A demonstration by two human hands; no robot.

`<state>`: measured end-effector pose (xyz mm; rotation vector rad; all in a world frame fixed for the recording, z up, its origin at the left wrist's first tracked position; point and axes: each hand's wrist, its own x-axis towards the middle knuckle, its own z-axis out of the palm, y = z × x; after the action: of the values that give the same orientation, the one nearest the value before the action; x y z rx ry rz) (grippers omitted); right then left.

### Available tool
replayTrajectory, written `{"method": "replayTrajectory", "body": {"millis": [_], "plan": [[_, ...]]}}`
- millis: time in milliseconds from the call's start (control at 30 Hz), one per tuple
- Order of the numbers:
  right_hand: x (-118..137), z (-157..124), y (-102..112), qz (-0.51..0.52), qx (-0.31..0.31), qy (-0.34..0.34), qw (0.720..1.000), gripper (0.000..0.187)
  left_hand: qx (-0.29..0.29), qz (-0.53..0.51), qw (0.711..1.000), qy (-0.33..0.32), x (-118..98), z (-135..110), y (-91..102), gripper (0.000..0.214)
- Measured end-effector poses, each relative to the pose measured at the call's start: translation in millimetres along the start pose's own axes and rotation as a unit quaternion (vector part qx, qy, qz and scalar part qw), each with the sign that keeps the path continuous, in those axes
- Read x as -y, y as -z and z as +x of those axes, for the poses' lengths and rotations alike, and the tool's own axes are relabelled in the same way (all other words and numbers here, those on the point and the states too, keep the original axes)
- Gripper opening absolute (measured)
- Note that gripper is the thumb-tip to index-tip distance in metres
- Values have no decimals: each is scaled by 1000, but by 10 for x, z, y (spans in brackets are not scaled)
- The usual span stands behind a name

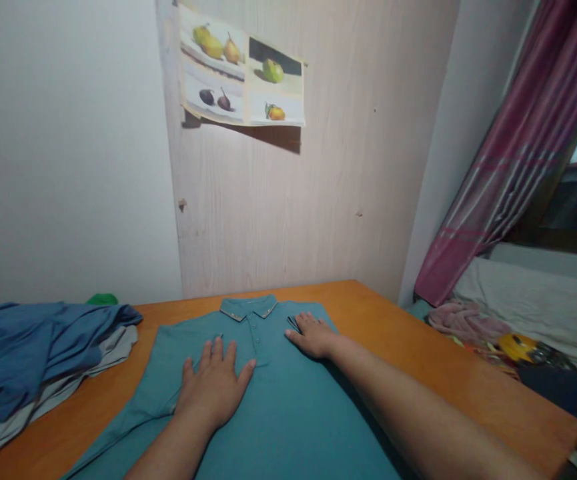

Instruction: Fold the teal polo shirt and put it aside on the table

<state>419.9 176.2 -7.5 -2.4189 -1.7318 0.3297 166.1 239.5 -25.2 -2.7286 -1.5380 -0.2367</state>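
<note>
A teal polo shirt (288,413) lies front side up on the orange table, its collar (249,308) at the far end and its button placket facing up. My left hand (213,387) rests flat on the chest, left of the placket, with fingers spread. Farther up, my right hand (313,335) lies on the shirt near the shoulder at the right, palm down and fingers stretched out. A small dark-striped detail shows beside its thumb. The sleeve on the left is spread along that side; the one on the right is not visible.
Folded blue and grey clothes (33,353) are piled at the table's left, with a green object (103,299) behind. The table (418,360) meets a wall at the back. Past its right edge lie a pink cloth (465,323), a yellow item (517,347) and white bedding.
</note>
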Motion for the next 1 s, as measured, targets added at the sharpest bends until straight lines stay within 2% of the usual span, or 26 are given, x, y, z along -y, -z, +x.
{"method": "replayTrajectory", "body": {"millis": [133,433,1000], "plan": [[85,-21,-42,-4,-27,18,999,95,1,3,1000,0,-3,-3,1,84],[115,-14,-113,-16,-15,21,1000,98,22,-5,1000,6,-14,-3,52,87],[46,484,-137,-4,-26,19,999,97,44,-24,999,1,69,393,64,96]]}}
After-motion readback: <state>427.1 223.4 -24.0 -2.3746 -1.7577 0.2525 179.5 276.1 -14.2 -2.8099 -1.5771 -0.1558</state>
